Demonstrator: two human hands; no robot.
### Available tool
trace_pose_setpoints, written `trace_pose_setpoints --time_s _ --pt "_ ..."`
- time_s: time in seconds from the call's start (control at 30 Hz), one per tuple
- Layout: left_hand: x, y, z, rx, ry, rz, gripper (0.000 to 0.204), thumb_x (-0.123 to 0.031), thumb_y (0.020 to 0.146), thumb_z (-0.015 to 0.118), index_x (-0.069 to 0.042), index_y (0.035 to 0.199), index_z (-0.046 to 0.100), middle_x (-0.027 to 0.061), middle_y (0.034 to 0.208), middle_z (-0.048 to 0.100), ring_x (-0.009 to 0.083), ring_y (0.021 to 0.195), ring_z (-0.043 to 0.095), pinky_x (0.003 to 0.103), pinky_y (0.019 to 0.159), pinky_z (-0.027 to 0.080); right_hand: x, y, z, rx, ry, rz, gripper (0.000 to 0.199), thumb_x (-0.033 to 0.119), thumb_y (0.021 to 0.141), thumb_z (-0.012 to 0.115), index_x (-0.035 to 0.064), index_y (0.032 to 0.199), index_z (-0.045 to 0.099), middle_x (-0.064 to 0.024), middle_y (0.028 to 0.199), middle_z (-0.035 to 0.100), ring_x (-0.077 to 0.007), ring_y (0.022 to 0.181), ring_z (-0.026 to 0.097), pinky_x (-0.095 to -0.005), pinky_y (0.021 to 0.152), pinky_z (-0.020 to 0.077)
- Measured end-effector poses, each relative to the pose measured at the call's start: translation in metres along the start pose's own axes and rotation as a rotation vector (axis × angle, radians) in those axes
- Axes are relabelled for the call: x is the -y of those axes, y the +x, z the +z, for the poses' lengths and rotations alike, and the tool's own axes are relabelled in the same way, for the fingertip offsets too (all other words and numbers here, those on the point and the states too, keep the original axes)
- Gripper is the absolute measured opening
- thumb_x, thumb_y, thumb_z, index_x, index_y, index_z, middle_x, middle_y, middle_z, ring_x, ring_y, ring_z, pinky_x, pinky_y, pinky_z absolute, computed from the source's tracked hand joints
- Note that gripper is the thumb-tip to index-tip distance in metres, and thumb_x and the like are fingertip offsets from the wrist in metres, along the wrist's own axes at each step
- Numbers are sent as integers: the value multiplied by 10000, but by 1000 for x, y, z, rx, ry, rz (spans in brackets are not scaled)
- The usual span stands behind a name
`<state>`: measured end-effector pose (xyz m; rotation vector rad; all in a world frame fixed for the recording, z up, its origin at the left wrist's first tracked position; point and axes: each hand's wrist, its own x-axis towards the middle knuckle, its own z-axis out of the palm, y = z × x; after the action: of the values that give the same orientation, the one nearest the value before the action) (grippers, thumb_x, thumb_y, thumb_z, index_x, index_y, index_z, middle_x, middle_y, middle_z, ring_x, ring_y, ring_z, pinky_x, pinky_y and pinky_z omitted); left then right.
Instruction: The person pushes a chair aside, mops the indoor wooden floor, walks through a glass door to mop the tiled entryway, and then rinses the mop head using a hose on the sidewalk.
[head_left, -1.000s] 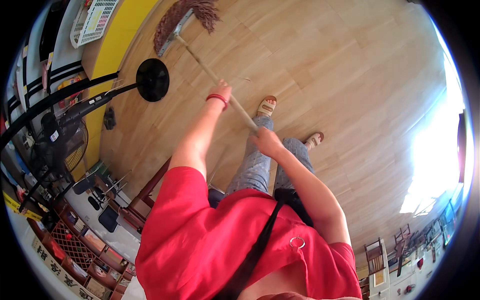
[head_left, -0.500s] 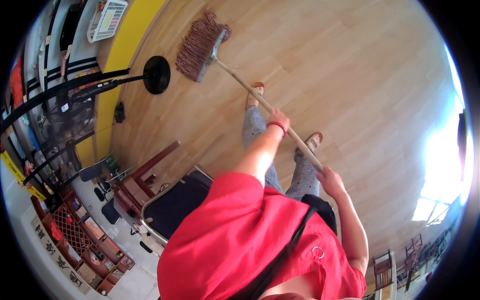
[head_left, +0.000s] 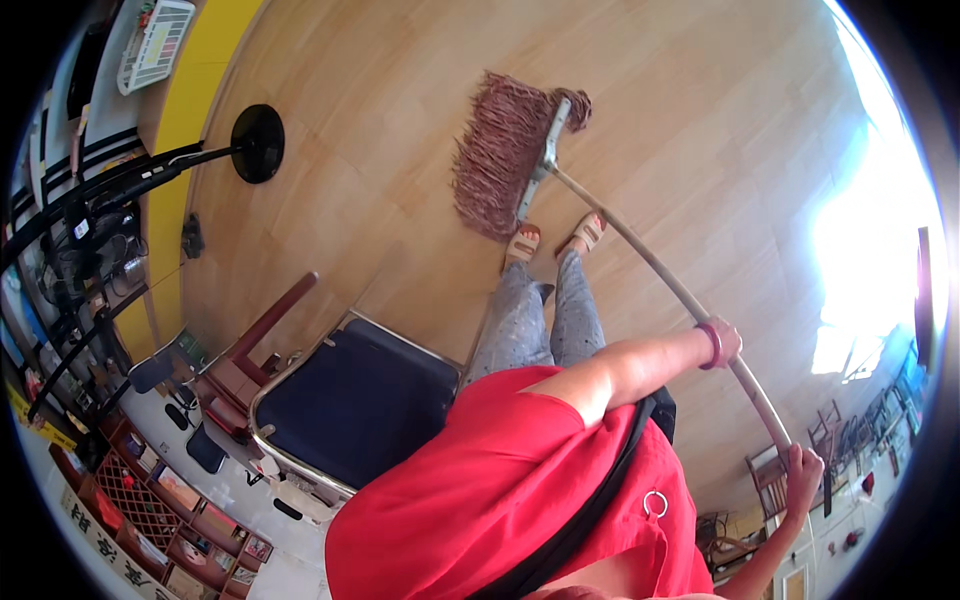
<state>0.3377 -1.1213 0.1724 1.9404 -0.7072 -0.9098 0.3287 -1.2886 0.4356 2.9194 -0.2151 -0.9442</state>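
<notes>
Here the mop (head_left: 505, 155) lies with its reddish-brown fringe head flat on the pale wooden floor (head_left: 380, 90), just ahead of the person's two sandalled feet (head_left: 553, 240), its metal clamp at the far edge of the fringe. From that clamp the long pale handle (head_left: 650, 265) slants back toward the lower right. The left hand (head_left: 722, 342), a red band at its wrist, is wrapped around the handle partway up; the right hand (head_left: 803, 475) is clenched on the top end of the handle, lower and further right. Beside the person's legs stands a chair with a dark blue seat (head_left: 350, 405) and a metal frame. Further off, near the yellow wall, a round black stand base (head_left: 257, 143) rests on the floor.
</notes>
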Motion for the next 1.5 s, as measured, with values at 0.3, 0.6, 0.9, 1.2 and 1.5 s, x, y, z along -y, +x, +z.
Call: trace_pose_setpoints --time_s 0.3,0.6,0.9,1.2,1.5 --pt "141 -140 15 -74 210 -298 113 -211 702 562 -146 768 626 98 784 624 260 785 605 384 700 475 126 23 137 337 -8 -4 445 396 757 552 -32 637 561 -203 583 518 -323 539 515 -398 546 402" --pt "309 -342 24 -701 198 -1202 189 -182 771 440 -99 824 601 117 944 564 246 911 524 382 752 436 333 20 292 708 320 -766 378 305 772 479 -44 865 588 -234 906 581 -365 846 566 -409 753 450" --pt "253 -204 85 -402 566 -1251 211 -229 821 421 -184 934 594 80 1167 457 233 1130 385 419 872 346 167 59 246 637 326 -498 370 300 794 470 -50 860 571 -254 870 582 -359 877 567 -416 761 452" --pt "40 144 202 -312 483 -774 188 -187 781 470 -205 761 655 -10 783 633 195 831 570 416 757 364 -214 74 110 349 230 -104 240 219 746 548 -17 754 508 -159 604 467 -233 544 442 -349 540 371" --pt "-175 291 179 -36 12 -85 258 -348 705 634 -154 875 651 55 924 621 223 955 546 377 897 344 -416 0 -14 -204 51 128 435 342 882 448 39 572 403 12 492 277 -68 445 280 -259 397 209"
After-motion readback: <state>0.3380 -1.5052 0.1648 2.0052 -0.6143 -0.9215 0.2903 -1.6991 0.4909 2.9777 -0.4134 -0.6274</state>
